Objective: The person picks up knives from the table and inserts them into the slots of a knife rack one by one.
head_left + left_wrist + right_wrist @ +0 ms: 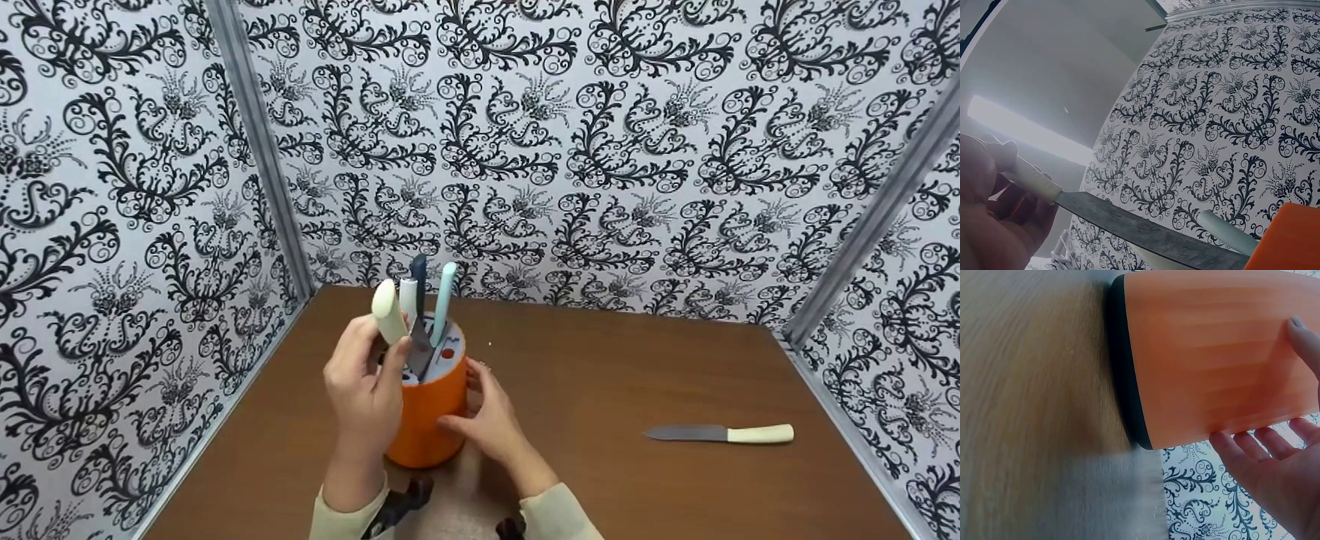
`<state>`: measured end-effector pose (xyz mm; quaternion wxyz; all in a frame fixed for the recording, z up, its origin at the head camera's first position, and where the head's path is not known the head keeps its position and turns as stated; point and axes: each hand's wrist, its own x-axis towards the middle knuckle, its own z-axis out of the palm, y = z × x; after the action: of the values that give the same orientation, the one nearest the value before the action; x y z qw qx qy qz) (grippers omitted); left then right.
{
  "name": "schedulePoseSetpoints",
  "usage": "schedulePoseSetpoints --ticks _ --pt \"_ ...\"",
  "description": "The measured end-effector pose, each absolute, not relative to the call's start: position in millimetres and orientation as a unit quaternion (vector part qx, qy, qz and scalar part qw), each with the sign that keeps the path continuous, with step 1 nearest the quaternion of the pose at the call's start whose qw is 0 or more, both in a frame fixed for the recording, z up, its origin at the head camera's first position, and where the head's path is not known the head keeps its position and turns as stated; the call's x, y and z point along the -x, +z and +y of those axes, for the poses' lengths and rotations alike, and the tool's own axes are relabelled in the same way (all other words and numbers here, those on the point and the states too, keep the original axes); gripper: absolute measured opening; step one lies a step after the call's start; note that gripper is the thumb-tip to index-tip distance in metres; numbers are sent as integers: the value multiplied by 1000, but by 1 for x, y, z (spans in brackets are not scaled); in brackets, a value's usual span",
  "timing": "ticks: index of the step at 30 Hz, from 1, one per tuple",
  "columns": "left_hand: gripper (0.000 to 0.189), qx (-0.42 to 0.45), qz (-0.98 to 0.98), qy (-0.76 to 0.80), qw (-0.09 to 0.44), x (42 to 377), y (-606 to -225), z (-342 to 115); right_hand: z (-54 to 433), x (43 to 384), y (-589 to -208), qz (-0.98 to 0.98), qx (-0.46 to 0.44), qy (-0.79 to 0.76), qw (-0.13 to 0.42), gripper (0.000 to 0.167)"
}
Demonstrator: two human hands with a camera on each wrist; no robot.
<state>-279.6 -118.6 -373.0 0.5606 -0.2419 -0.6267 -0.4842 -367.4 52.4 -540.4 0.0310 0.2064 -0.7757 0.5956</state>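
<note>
My left hand (364, 382) pinches the cream handle of a knife (388, 311) above the orange knife block (431, 420). In the left wrist view its grey blade (1145, 228) slants down to the block's rim, and the tip is hidden there. Low on the block's right side, my right hand (491, 416) holds it between thumb and curled fingers. The block stands upright, with a black base showing in the right wrist view. A dark blue handle (419, 271), a white handle (409, 296) and a light blue handle (444, 300) stick up from its slotted grey top.
Another cream-handled knife (759, 434) lies flat on the brown table (600, 375) at the right, its blade pointing left. Patterned walls (525, 150) enclose the table at the back and both sides, with grey strips along the corners.
</note>
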Motion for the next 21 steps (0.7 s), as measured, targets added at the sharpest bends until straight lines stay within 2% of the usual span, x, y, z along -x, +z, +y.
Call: schedulePoseSetpoints --ticks 5,13,21 --pt "17 214 -663 -494 520 289 -379 -118 52 367 -538 -770 -216 600 37 97" --pt "20 160 -740 -485 438 306 -389 -115 51 365 -537 -774 -219 592 41 95" --pt "28 130 -785 -437 420 314 -393 -110 52 366 -537 -774 -224 590 48 94"
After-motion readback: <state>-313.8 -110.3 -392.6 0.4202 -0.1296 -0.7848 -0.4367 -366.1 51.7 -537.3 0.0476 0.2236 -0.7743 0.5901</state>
